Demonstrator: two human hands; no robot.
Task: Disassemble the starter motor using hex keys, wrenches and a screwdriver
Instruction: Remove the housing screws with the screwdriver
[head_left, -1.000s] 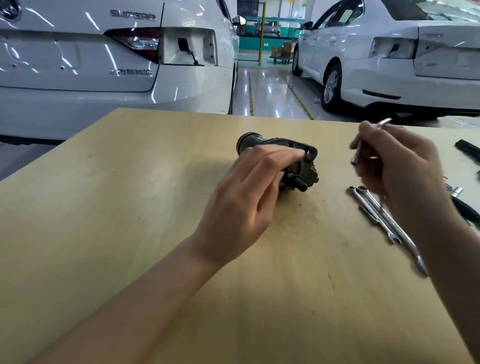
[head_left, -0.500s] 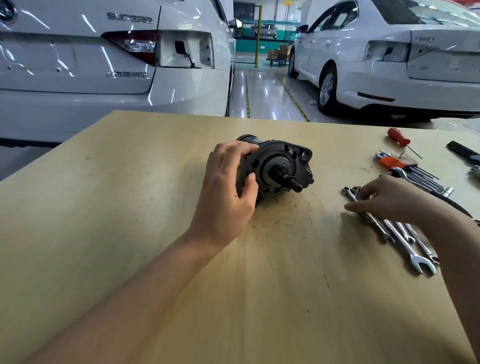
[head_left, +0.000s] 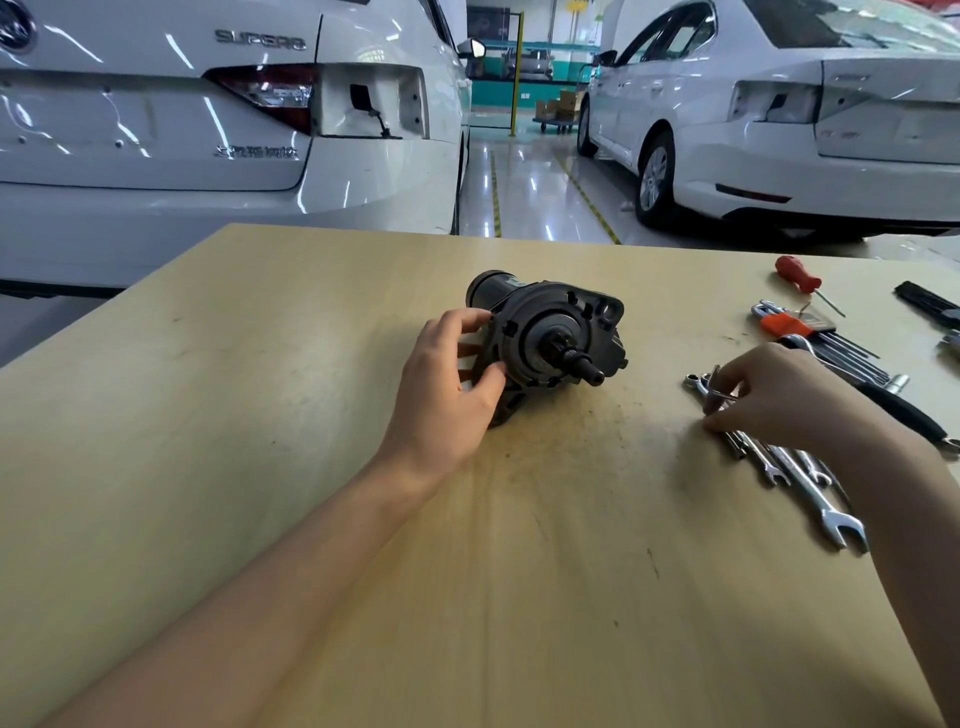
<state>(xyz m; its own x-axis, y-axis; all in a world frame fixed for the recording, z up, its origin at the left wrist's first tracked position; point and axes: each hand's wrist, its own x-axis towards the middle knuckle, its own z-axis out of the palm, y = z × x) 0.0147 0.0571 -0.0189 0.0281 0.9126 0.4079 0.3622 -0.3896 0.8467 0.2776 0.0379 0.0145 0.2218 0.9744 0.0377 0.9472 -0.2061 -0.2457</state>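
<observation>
Dark grey cast-metal starter motor (head_left: 550, 332) lies on its side on the pale wooden tabletop (head_left: 260, 415), its round flange and short black pinion shaft turned toward the camera. From the head view, the left hand (head_left: 447, 395) grips the motor's near-left flank: curled fingers (head_left: 457, 325) wrap the housing edge and the thumb (head_left: 485, 376) presses the flange just below them. Well to the right of those fingers, the right hand (head_left: 789, 400) pinches a thin bent steel hex key (head_left: 712, 382) between thumb and fingertips, above the ring ends of a row of chrome combination wrenches (head_left: 800, 483) lying under that hand. Beyond its knuckles lie an orange-holdered set of hex keys (head_left: 810, 332) and a red-handled screwdriver (head_left: 797, 275). Two white cars stand past the table.
</observation>
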